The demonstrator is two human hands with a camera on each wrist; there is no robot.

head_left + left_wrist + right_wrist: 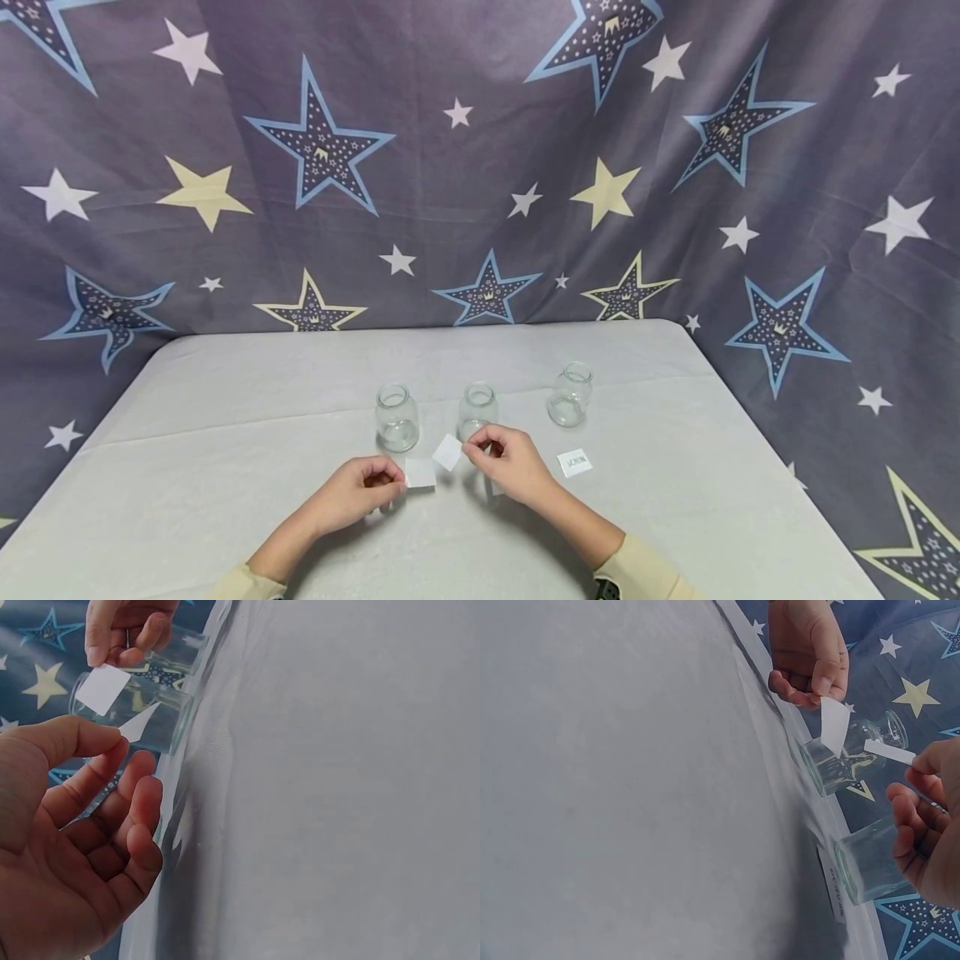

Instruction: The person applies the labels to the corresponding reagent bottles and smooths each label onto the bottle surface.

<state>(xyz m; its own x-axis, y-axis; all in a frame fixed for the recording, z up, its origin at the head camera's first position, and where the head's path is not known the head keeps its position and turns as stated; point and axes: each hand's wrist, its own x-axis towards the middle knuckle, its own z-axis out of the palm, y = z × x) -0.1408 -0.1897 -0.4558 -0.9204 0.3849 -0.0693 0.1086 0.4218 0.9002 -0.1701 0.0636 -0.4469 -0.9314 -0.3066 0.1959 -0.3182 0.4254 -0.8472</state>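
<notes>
Thumb and forefinger of the left hand pinch a white card by its edge, the other fingers loosely bent; thumb and forefinger of the right hand pinch a white slip by a corner, held near the card but apart from it; neither shows any writing. Just beyond stand the left jar and the middle jar, both open-mouthed; a paper lies on the tabletop, mostly hidden by the right hand; farther right, a lettered card lies before the right jar.

The step in hand looks like readying the two held papers in front of the jars; the next move probably calls for a light edge hold, the two kept apart, so that neither creases or sticks.
</notes>
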